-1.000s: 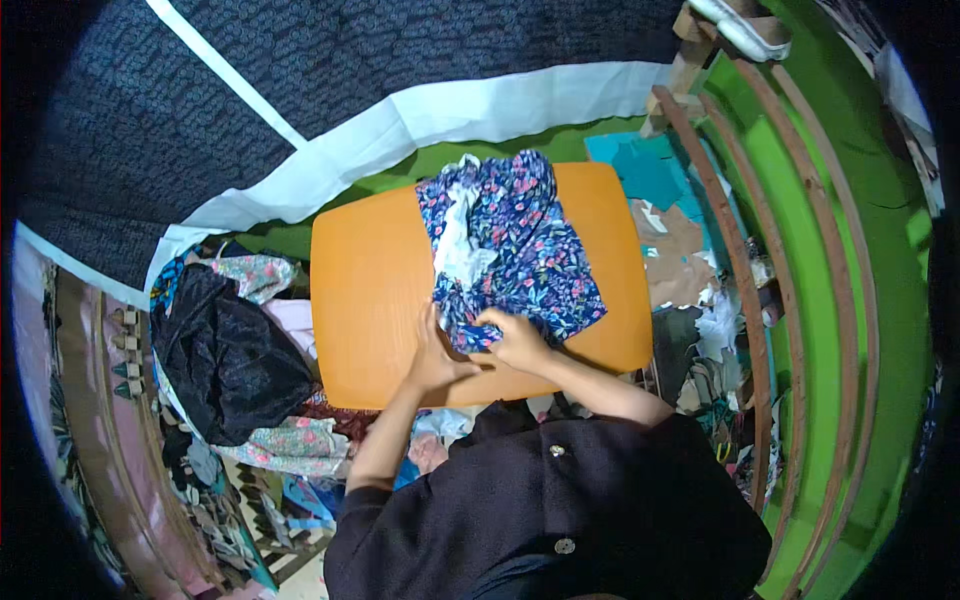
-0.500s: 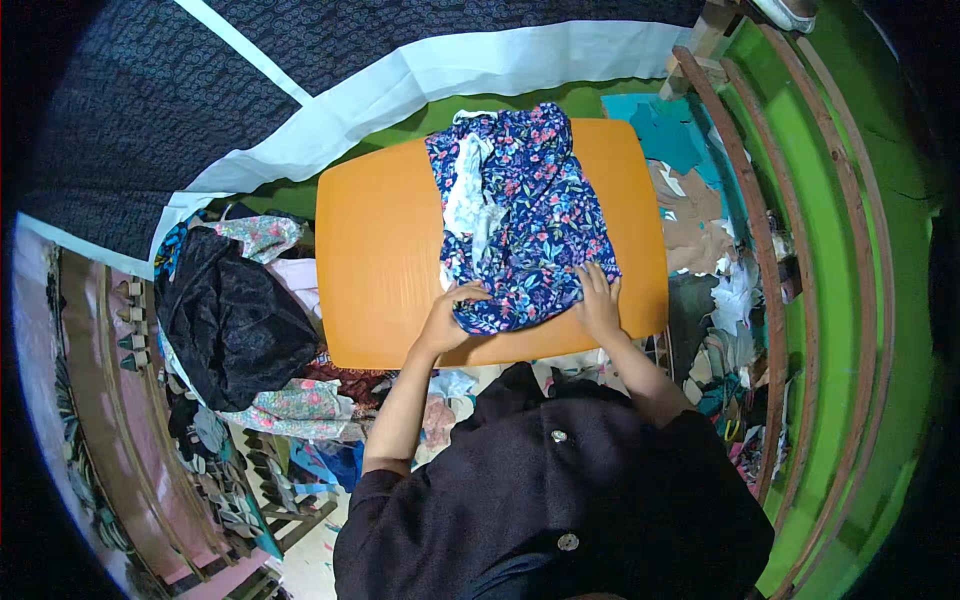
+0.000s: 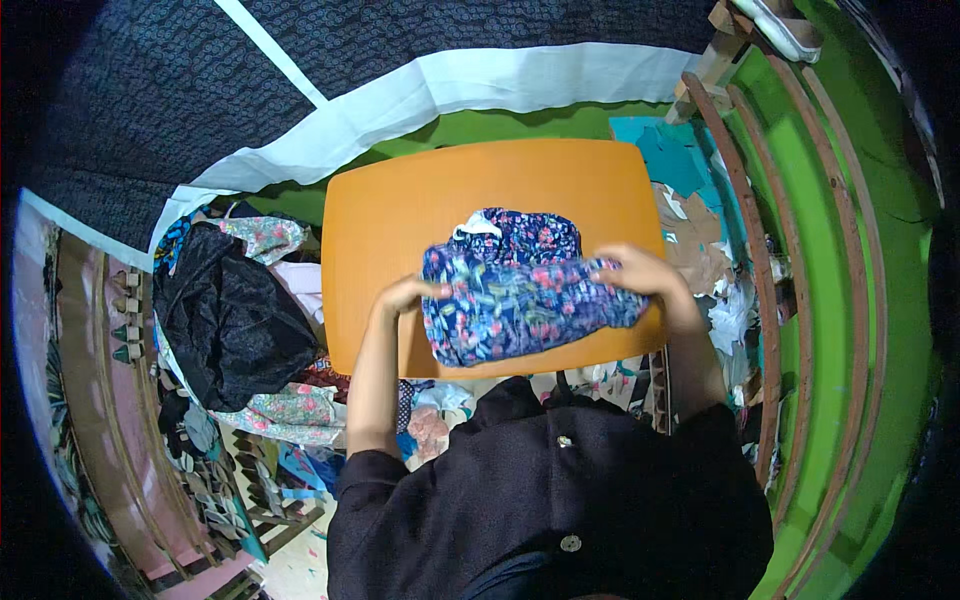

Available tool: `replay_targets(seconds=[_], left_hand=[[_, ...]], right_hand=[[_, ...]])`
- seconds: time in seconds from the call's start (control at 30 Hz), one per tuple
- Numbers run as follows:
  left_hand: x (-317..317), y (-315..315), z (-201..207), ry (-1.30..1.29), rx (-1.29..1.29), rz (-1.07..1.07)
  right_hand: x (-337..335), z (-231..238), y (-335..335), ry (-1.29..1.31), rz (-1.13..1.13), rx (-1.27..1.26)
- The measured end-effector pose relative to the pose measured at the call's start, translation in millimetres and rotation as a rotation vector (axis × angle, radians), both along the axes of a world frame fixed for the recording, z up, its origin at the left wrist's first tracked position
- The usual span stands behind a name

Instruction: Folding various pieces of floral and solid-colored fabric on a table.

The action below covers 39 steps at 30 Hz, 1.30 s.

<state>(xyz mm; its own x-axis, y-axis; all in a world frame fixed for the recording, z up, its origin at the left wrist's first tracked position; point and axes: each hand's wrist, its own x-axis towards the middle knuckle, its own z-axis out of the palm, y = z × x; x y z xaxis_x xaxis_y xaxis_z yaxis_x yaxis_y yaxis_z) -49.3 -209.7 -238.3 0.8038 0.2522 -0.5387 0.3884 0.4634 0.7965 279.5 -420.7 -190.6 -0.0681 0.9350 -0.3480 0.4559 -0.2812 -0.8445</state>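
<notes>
A navy garment with a pink, white and green floral print is folded over on itself near the front of an orange tabletop. It is slightly blurred. At its left edge, my left hand pinches the cloth with the thumb on top. My right hand grips the upper right edge of the folded part, fingertips over the fabric. Behind the fold a shorter piece of the same garment shows, with a bit of white cloth at its corner. My fingers' undersides are hidden.
Left of the table lies a heap of clothes with a black shiny cloth on top. Wooden rails run along the right side above fabric scraps. A dark patterned curtain with a white hem hangs behind.
The garment's far end has come toward me, so the long spread piece is now a short folded bundle. Both hands have risen from its near corners to its sides, wider apart.
</notes>
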Motion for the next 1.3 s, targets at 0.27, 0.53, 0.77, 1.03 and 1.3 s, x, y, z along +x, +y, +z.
replay_targets(seconds=[0.27, 0.53, 0.77, 1.03, 1.3], left_hand=[[17.0, 26.5, -117.2, 0.291, 0.441, 0.792], [38.6, -4.5, -93.1, 0.178, 0.227, 0.617], [58.1, -9.6, -56.3, 0.058, 0.078, 0.547], [76.9, -4.2, 84.3, -0.351, 0.449, 0.269], [108.2, 10.7, 154.1, -0.729, 0.267, -0.068]], right_hand=[[-2.5, -122.5, 67.5, -0.418, -0.707, 0.112], [-55.8, -125.2, 63.3, -0.009, -0.835, -0.01], [-65.1, -97.4, 35.5, 0.569, -0.937, -0.079], [-98.2, 49.3, -34.3, 0.579, -1.035, 0.499], [-185.2, 156.5, -78.3, 0.212, -1.093, 0.853]])
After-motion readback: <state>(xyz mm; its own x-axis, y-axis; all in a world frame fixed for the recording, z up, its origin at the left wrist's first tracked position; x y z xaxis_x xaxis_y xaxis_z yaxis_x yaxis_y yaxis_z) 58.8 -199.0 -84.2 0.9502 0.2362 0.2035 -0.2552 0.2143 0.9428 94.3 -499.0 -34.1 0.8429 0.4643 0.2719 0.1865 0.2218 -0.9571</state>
